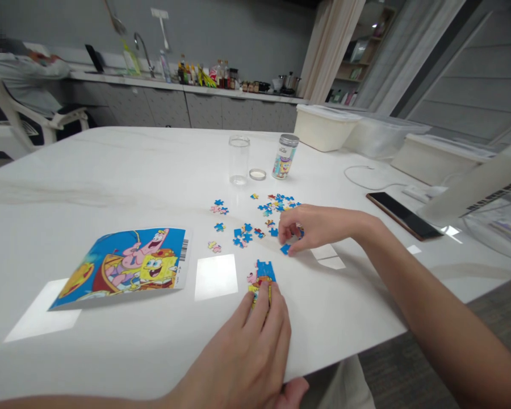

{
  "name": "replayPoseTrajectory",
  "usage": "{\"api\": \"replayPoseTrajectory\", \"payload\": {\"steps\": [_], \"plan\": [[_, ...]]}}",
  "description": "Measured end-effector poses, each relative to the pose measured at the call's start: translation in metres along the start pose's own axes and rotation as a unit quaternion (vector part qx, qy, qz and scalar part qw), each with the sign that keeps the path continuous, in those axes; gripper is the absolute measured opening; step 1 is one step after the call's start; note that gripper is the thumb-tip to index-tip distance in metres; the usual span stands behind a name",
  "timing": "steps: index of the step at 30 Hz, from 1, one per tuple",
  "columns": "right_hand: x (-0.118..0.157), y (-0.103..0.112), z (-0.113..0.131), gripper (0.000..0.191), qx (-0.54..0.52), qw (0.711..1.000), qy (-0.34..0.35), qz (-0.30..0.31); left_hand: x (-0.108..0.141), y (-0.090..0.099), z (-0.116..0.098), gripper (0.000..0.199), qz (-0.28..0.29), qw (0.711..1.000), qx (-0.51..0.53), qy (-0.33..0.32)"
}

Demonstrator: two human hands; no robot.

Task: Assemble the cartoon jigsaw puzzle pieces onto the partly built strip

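Observation:
My left hand (255, 335) lies over a small joined puzzle section (265, 270) near the table's front edge, fingers stretched out on top of it and partly hiding it. My right hand (309, 227) is beyond it to the right, fingers curled, thumb and fingertips down at a blue puzzle piece (285, 249); whether the piece is gripped is unclear. Loose puzzle pieces (242, 234) lie in the middle of the white table (132, 193), with another group (276, 203) behind, partly covered by the right hand. On the left rests a picture sheet (128, 261) with cartoon figures.
Behind the pieces stand a clear jar (239, 162), a round lid (258, 174) and a printed can (285, 157). Storage boxes (327, 128), a cable and a phone (402, 215) are at the right. A person (25, 79) sits at far left.

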State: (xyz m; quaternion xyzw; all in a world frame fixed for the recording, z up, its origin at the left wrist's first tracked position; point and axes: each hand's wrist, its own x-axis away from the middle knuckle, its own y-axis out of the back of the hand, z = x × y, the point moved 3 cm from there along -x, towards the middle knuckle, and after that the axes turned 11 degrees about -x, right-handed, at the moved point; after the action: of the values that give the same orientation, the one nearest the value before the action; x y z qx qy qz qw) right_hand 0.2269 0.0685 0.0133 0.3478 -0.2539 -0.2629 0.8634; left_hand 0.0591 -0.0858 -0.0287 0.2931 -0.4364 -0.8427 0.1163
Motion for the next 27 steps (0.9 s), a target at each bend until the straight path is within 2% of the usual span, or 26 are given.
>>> {"api": "replayPoseTrajectory", "payload": {"steps": [7,9,11,14,19,22,27], "plan": [[-0.006,-0.010,0.011,0.003,-0.036,0.998,0.036,0.024,0.000,-0.002,0.001,0.064,-0.008,1.000,0.000,0.003],[-0.012,-0.012,0.014,0.004,-0.084,0.995,0.057,0.009,0.000,-0.001,0.000,0.064,-0.007,1.000,-0.002,0.003],[-0.018,-0.015,0.014,0.012,-0.140,0.988,0.062,-0.020,0.000,-0.001,0.000,0.064,-0.006,1.000,-0.001,0.000],[-0.024,-0.020,0.010,0.019,-0.212,0.975,0.048,-0.034,0.001,0.000,-0.001,0.065,-0.003,1.000,0.006,-0.003],[-0.026,-0.022,0.010,0.010,-0.264,0.963,-0.005,-0.049,0.002,-0.001,-0.002,0.065,0.004,1.000,0.006,-0.002],[-0.024,-0.023,0.012,0.007,-0.274,0.961,-0.028,-0.034,0.002,-0.001,-0.002,0.066,0.011,1.000,0.005,-0.006],[-0.023,-0.026,0.011,0.008,-0.265,0.964,-0.019,-0.007,0.000,0.001,-0.001,0.066,0.002,1.000,-0.002,-0.001]]}}
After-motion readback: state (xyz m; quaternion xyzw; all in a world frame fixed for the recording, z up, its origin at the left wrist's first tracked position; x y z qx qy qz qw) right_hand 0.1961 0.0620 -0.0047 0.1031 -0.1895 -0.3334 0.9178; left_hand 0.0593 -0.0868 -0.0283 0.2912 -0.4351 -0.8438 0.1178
